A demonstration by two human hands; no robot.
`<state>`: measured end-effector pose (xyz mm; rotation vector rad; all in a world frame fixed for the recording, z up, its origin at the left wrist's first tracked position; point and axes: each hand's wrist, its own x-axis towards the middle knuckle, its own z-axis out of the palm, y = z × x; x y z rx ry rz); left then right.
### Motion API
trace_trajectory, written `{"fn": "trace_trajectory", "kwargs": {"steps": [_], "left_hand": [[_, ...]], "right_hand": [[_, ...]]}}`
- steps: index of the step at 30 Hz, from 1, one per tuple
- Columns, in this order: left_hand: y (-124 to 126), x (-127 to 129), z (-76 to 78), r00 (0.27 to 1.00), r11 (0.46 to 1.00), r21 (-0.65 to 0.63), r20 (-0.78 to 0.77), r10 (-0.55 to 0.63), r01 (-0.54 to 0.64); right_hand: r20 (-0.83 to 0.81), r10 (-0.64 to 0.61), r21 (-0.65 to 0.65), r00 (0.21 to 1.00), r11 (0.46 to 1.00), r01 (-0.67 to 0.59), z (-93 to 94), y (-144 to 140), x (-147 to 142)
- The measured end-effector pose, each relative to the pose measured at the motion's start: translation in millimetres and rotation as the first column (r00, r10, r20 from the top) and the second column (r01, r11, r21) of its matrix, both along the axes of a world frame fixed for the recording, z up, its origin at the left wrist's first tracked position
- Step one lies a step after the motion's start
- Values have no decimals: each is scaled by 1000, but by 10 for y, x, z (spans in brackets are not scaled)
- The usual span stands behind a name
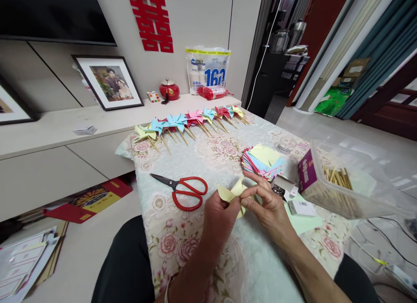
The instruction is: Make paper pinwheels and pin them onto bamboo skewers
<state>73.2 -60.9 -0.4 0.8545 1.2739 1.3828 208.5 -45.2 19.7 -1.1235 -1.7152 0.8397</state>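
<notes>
Two hands fold a yellow paper pinwheel (232, 193) over a floral tablecloth (182, 242).
Left hand (221, 216) and right hand (267, 203) fingers pinch its corners inward; pinning the centre seems next.

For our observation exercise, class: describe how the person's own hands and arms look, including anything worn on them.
Both arms are bare: no sleeves or gloves show. The left hand and right hand carry no rings that I can make out. A thin pale band circles the left wrist near the bottom edge; what it is cannot be told. The right forearm shows nothing worn.
</notes>
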Motion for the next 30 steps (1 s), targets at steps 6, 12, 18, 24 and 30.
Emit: {"fn": "trace_trajectory", "kwargs": {"steps": [6, 12, 18, 24, 30], "left_hand": [[5, 0, -28, 1000, 1000, 19, -2, 13, -13], [-5, -8, 6, 998, 1000, 18, -56, 15, -14], [-18, -6, 39, 989, 999, 9, -142, 39, -38], [-22, 3, 16, 975, 997, 46, -212, 63, -54], [-30, 2, 41, 966, 997, 43, -247, 79, -71]], "right_hand": [[70, -31, 110, 997, 994, 24, -24, 7, 0], [100, -44, 121, 994, 992, 31, -10, -3, -5], [113, -32, 109, 993, 994, 20, -8, -4, -4], [114, -45, 109, 992, 994, 32, 9, -17, -20], [9, -151, 52, 988, 987, 150, -46, -35, -70]]}}
